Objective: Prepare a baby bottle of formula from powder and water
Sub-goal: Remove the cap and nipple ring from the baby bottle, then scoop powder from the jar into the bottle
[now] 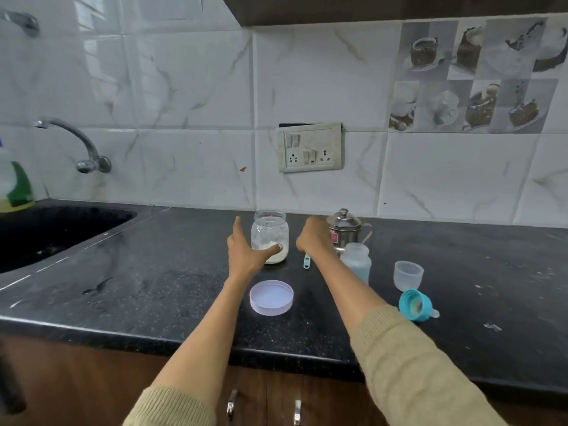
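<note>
Open powder jar (270,238) stands upright before me, its lid (271,297) upturned nearer; the uncapped bottle (356,261) stands right, teal nipple collar (415,305) tipped over.

White marble-look wall tiles (190,96) back a black speckled counter (153,290); a switch plate (310,147) sits mid-frame, a tap (76,142) at left.
</note>
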### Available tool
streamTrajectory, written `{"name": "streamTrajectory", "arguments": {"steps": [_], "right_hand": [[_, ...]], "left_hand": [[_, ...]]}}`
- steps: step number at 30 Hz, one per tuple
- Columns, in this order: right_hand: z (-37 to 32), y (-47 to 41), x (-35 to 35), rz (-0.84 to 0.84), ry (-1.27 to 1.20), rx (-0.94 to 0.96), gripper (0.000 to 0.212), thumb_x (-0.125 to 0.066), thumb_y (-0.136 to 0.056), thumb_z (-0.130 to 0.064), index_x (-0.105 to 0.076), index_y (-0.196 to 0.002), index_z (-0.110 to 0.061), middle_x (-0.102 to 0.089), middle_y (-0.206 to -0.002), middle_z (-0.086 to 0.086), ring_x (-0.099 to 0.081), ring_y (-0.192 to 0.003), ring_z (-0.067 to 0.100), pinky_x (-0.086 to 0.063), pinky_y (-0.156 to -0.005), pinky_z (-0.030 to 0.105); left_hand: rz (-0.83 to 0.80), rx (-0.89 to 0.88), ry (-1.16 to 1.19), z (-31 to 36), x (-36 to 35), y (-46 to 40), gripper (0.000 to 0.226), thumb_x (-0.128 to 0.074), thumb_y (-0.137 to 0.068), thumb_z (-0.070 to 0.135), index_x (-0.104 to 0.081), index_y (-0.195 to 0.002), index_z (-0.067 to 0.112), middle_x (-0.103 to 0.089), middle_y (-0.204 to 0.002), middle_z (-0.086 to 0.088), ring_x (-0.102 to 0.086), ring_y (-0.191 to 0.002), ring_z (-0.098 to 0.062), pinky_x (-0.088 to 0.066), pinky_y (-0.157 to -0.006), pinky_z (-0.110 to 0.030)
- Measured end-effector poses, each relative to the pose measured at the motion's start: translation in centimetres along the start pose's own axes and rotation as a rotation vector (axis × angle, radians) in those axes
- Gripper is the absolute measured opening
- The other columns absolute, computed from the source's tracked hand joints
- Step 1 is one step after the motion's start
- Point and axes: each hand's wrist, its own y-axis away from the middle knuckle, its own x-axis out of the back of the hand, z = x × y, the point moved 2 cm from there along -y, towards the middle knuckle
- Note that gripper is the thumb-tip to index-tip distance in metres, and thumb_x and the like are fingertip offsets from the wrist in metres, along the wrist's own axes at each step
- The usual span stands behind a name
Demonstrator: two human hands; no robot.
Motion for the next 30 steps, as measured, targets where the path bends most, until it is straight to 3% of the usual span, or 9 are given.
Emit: {"name": "streamTrajectory", "arguments": {"steps": [6,11,13,17,23,30], "right_hand": [[2.0,-1.2,-3.6,0.0,0.025,-0.226,0.036,-0.058,-0.087,-0.004,-0.057,-0.123,-0.002,-0.058,-0.127,0.016,-0.059,-0.115,0.031,-0.052,-0.085,0.035],[2.6,-1.7,-4.8,0.057,0.047,-0.266,0.038,-0.058,-0.092,-0.022,-0.056,-0.125,-0.005,-0.054,-0.128,0.014,-0.056,-0.116,0.032,-0.051,-0.082,0.038],[2.5,-1.7,-5.0,0.059,0.092,-0.261,0.035,-0.059,-0.091,-0.02,-0.058,-0.123,-0.006,-0.056,-0.126,0.013,-0.058,-0.114,0.03,-0.051,-0.08,0.036],[2.6,-1.5,-5.2,0.016,0.158,-0.28,0.035,-0.06,-0.09,-0.008,-0.057,-0.125,-0.007,-0.057,-0.128,0.011,-0.057,-0.116,0.027,-0.05,-0.083,0.033],[2.8,-1.6,-4.8,0.014,0.157,-0.287,0.037,-0.06,-0.089,-0.004,-0.055,-0.125,-0.004,-0.057,-0.128,0.013,-0.057,-0.116,0.028,-0.051,-0.084,0.034],[0.5,-1.7,-3.0,0.141,-0.072,-0.184,0.035,-0.052,-0.093,-0.009,-0.043,-0.126,-0.002,-0.056,-0.126,0.017,-0.057,-0.114,0.032,-0.049,-0.081,0.038]], "left_hand": [[-0.05,0.114,-0.024,-2.3,-1.3,-2.4,0.128,-0.088,-0.056,0.035,-0.003,-0.149,0.012,-0.015,-0.156,-0.011,-0.018,-0.143,-0.025,-0.023,-0.114,-0.041],[-0.099,0.136,-0.012,-3.1,-2.3,-3.5,0.132,-0.089,-0.051,0.04,-0.005,-0.149,0.009,-0.022,-0.155,-0.009,-0.025,-0.141,-0.025,-0.028,-0.114,-0.04],[-0.11,0.129,-0.028,-3.3,-2.5,-3.6,0.125,-0.089,-0.049,0.042,-0.017,-0.147,0.009,-0.034,-0.149,-0.008,-0.035,-0.136,-0.025,-0.034,-0.11,-0.039],[-0.094,0.091,-0.061,-3.4,-2.6,-3.6,0.089,-0.087,-0.055,0.038,-0.044,-0.128,0.012,-0.054,-0.129,-0.004,-0.052,-0.118,-0.022,-0.042,-0.091,-0.028],[-0.08,0.093,-0.037,-3.1,-2.3,-3.3,0.089,-0.085,-0.058,0.039,-0.043,-0.131,0.012,-0.054,-0.13,-0.005,-0.051,-0.119,-0.022,-0.041,-0.091,-0.028],[-0.041,0.058,-0.048,-3.0,-2.2,-3.1,0.08,-0.087,-0.056,0.038,-0.05,-0.123,0.013,-0.059,-0.123,-0.004,-0.056,-0.112,-0.02,-0.045,-0.089,-0.028]]}}
